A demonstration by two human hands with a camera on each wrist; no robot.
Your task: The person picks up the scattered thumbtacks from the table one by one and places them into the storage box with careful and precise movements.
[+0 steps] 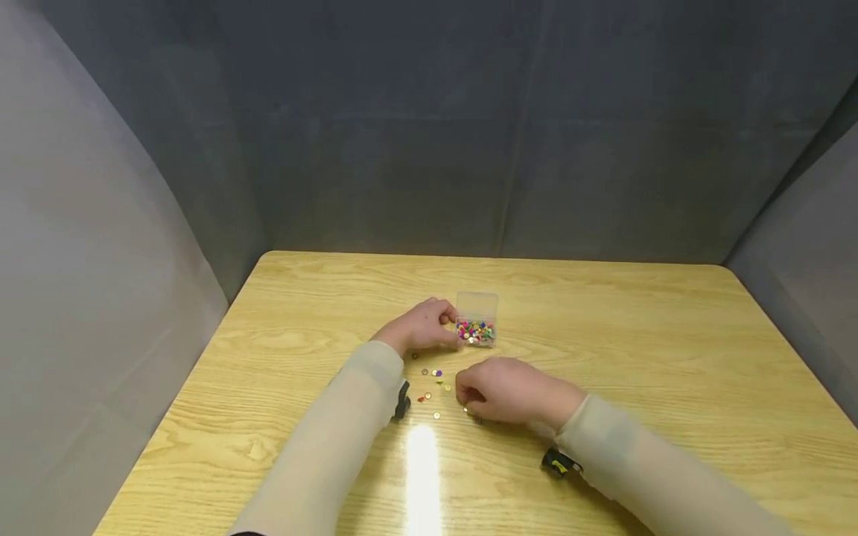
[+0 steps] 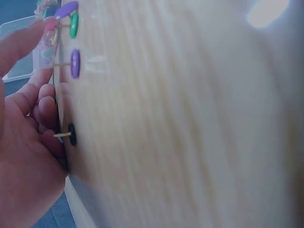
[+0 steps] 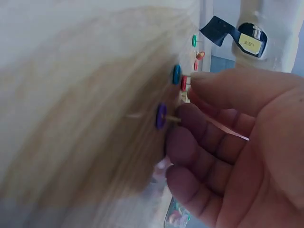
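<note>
Gathering loose pushpins off the wooden table, we judge.
Our left hand curls against the clear box, which holds many coloured pins. Our right hand has loosely curled fingers over the scattered ones; whether it has pinched a pin, we cannot tell. Next calls for a fine pinch, then a drop into the box.

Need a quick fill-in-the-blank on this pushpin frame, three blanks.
1. The left hand touches the small clear ____ of pushpins.
2. Loose pushpins lie on the ____ table.
3. The loose pins lie between the box and the ____ hand.

Missing: box; wooden; right
</note>
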